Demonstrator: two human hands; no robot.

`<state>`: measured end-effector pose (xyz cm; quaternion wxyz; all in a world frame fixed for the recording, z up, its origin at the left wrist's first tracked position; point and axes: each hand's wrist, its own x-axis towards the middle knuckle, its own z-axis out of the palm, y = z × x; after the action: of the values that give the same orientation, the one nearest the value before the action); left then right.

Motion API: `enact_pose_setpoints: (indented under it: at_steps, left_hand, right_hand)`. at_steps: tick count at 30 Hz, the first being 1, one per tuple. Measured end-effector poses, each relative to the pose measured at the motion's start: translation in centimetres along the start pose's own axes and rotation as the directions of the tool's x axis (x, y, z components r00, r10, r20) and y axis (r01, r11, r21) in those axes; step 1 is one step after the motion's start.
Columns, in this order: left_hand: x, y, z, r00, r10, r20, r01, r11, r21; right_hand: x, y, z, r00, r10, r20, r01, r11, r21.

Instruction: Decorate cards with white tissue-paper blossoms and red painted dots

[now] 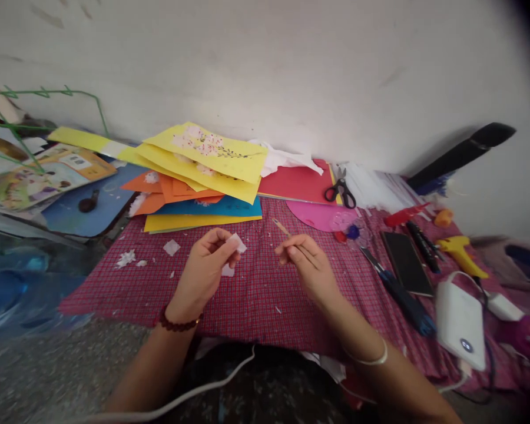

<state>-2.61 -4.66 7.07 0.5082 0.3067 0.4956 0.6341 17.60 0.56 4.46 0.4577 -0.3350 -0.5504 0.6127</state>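
Note:
A small square of white paper (239,242) is pinched between the thumb and fingers of my left hand (203,268). Just below those fingers another pale paper piece (228,270) shows; I cannot tell whether it is held or lies on the cloth. My right hand (312,268) is closed on a thin light-brown stick (282,228), its tip pointing up and left. The two hands are apart, over the red checked cloth (260,306). Left of my left hand lies a loose paper square (172,248), with crumpled white paper bits (126,258) further out.
Behind the hands are stacked yellow sheets (247,171) with blossom pictures, a pink sheet (304,215) and black scissors (340,189). To the right lie a utility knife (401,297), a phone (406,263), a yellow glue gun (461,254) and a white power bank (460,324).

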Motion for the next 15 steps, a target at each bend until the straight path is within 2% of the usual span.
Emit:
enact_pose_setpoints:
  at_steps: [4, 8, 15]
  left_hand:
    - [-1.3, -1.0, 1.4, 0.996, 0.04, 0.077, -0.045, 0.997, 0.058]
    - [-2.1, -1.5, 1.6, 0.993, 0.049, 0.108, -0.056, 0.996, 0.064]
    - [-3.8, -1.5, 0.6, 0.992, -0.076, 0.098, 0.071, 0.996, 0.053]
  right_hand:
    - [-0.6, -1.5, 2.2, 0.996, -0.03, 0.087, 0.031, 0.999, -0.013]
    - [-1.0, -1.8, 3.6, 0.989, -0.001, 0.148, 0.009, 0.999, -0.053]
    - [-2.2, -1.0, 5.0, 0.981, 0.033, 0.19, -0.015, 0.995, -0.096]
